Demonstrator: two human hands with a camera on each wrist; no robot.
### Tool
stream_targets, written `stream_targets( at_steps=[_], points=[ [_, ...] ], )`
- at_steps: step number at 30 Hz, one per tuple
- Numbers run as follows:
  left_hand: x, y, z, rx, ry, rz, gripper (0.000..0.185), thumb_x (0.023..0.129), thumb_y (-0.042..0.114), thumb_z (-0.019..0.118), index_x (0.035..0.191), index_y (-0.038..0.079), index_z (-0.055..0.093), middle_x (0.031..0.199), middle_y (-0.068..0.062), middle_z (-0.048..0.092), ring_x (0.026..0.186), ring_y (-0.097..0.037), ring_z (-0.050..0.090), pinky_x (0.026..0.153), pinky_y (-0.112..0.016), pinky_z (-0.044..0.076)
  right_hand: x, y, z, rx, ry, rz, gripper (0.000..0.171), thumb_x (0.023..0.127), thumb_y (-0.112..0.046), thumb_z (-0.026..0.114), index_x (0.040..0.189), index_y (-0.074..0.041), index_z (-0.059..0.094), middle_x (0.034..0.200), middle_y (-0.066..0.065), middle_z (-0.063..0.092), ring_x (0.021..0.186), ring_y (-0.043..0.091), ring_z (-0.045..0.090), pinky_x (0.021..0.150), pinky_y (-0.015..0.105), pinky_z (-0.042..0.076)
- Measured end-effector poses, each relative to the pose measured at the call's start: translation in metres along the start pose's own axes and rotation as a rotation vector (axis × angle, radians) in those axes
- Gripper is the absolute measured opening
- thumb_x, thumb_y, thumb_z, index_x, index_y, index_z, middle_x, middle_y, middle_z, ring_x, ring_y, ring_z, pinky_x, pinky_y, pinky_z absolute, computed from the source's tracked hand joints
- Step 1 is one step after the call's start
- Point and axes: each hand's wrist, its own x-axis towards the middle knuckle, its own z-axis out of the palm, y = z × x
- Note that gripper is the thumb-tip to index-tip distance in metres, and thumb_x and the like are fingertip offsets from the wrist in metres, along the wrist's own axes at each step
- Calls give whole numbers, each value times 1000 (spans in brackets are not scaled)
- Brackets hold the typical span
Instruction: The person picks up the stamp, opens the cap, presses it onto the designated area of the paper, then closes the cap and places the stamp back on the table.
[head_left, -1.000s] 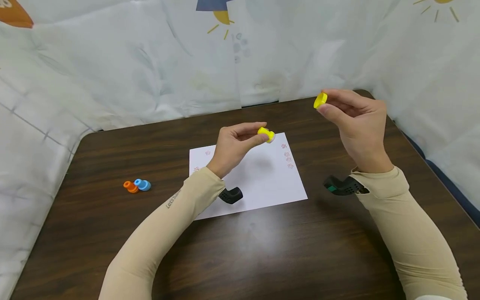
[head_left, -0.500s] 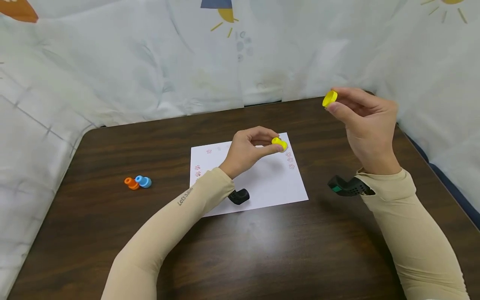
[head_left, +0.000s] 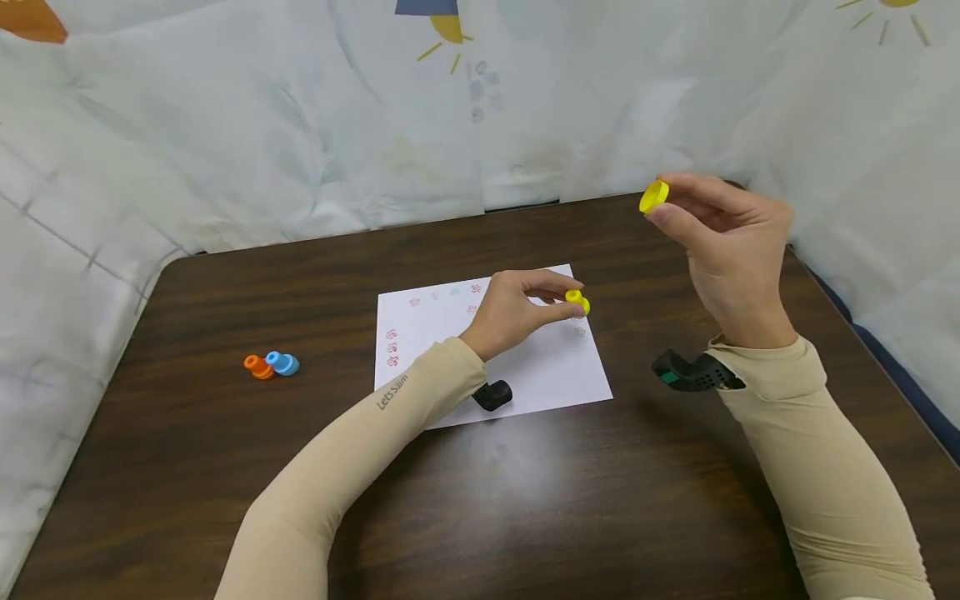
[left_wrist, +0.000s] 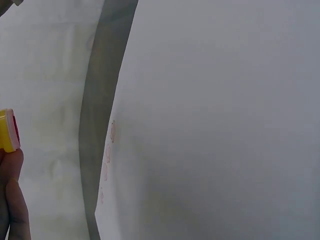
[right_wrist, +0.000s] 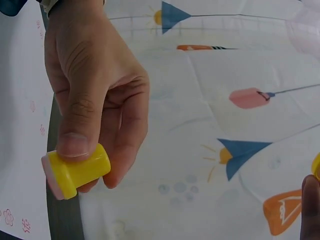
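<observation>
My left hand (head_left: 512,312) pinches a small yellow stamp (head_left: 576,298) between thumb and fingers, over the right part of a white sheet of paper (head_left: 540,371). In the right wrist view the stamp (right_wrist: 80,170) is tilted, its pale pinkish stamping end facing left. The left wrist view catches its reddish face (left_wrist: 16,131) at the edge. Higher up and to the right, my right hand (head_left: 735,250) holds a round yellow cap (head_left: 654,197) by its rim, its hollow side showing. Small red flower and character prints (head_left: 392,347) mark the paper; my left hand hides some of it.
An orange stamp (head_left: 259,367) and a light blue stamp (head_left: 282,363) stand side by side on the dark wood table (head_left: 187,467), left of the paper. A white printed curtain (head_left: 300,125) hangs behind the table and along its sides.
My left hand has carried the yellow stamp rightward and lower, to the paper's right edge, uncovering more prints on the left. My right hand, still holding the cap, has shifted slightly right.
</observation>
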Motion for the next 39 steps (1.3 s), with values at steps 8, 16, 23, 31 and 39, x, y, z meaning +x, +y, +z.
stream_targets(
  at_steps=[8, 16, 23, 31, 39],
  points=[
    [0, 1, 3, 135, -68, 22, 34, 84, 24, 87, 116, 14, 78, 105, 5, 81, 98, -11, 73, 86, -24, 57, 0, -1, 4, -29, 12, 21, 28, 79, 25, 69, 107, 23, 69, 95, 19, 79, 78, 24, 75, 75, 26, 63],
    [2, -1, 8, 227, -112, 35, 26, 86, 22, 86, 110, 15, 79, 101, 4, 81, 96, -8, 73, 88, -19, 56, 0, -1, 6, -40, 10, 31, 28, 79, 25, 70, 107, 23, 70, 95, 19, 79, 79, 23, 74, 74, 26, 62],
    [3, -2, 11, 314, -165, -18, 20, 87, 22, 84, 105, 16, 78, 100, 3, 81, 95, -10, 75, 89, -23, 57, -1, 0, 7, -46, 18, 30, 28, 79, 25, 70, 107, 23, 70, 95, 18, 79, 79, 23, 74, 74, 26, 62],
    [4, -4, 15, 363, -214, -28, 23, 87, 22, 85, 108, 15, 77, 99, 1, 81, 93, -11, 75, 83, -21, 55, 0, 2, 7, -31, 14, 41, 29, 78, 26, 70, 106, 21, 71, 94, 18, 79, 78, 23, 74, 74, 26, 63],
    [4, -6, 20, 406, -253, -27, 24, 86, 22, 85, 108, 13, 78, 99, 0, 82, 93, -10, 75, 91, -25, 54, -2, 3, 6, -86, 8, 36, 28, 80, 21, 72, 108, 21, 70, 94, 16, 79, 79, 21, 75, 75, 25, 63]
  ],
)
